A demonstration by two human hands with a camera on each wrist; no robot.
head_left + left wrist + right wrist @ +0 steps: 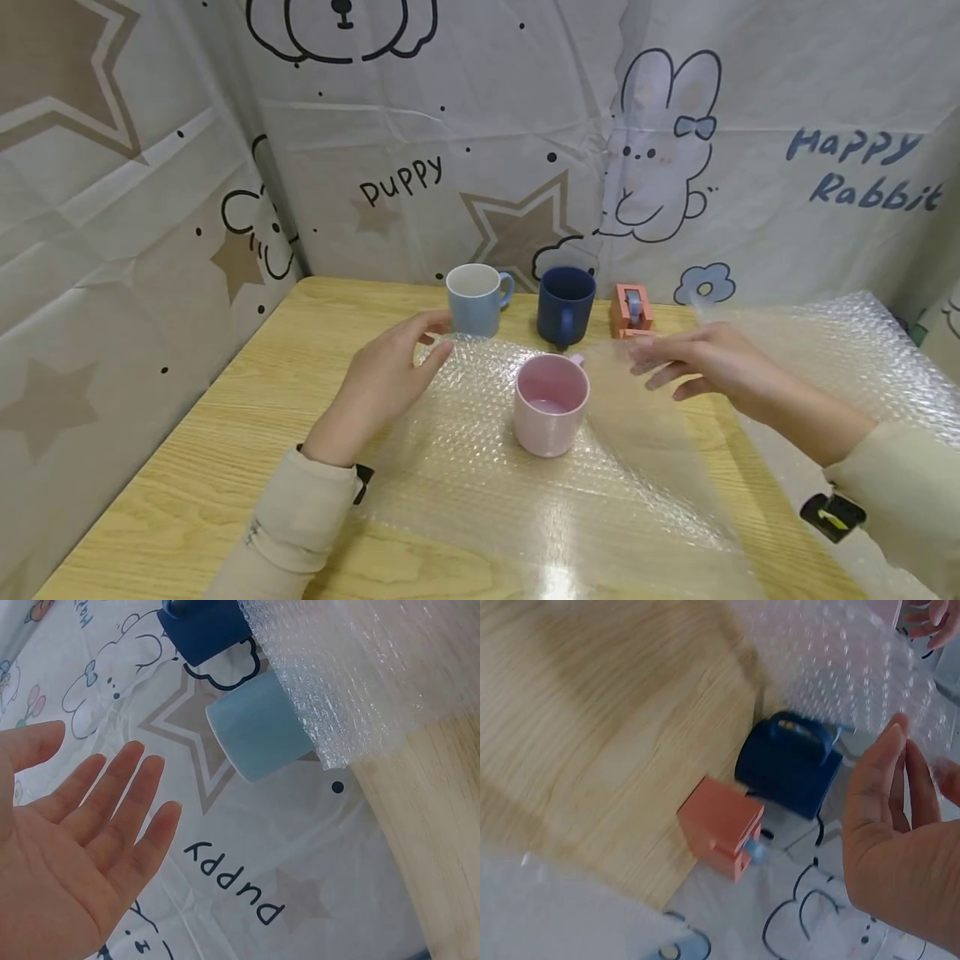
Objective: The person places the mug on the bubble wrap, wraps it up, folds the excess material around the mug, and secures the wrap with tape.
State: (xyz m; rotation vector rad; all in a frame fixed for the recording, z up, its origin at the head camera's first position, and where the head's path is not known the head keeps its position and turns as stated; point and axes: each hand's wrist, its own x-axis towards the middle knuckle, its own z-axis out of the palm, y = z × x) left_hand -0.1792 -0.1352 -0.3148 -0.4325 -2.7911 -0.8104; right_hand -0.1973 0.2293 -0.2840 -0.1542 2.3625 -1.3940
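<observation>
A pink mug (pixel 549 427) stands upright on a sheet of bubble wrap (pixel 465 467) spread over the table. To its left, my left hand (pixel 390 387) hovers beside the sheet's far edge, near the light blue mug (pixel 474 312). That hand's palm faces the left wrist camera, fingers spread and holding nothing. On the right, my right hand (pixel 705 367) pinches the sheet's raised far-right edge between thumb and fingers. Film partly covers those fingertips. The same bubble wrap (pixel 840 667) hangs from the hand in the right wrist view.
Behind the sheet stand a dark blue mug (pixel 566 308) and a coral tape dispenser (pixel 632 310) with blue tape. More bubble wrap (pixel 847 358) lies to the right, past the table's edge. A printed cloth (pixel 450 75) hangs along the back and left.
</observation>
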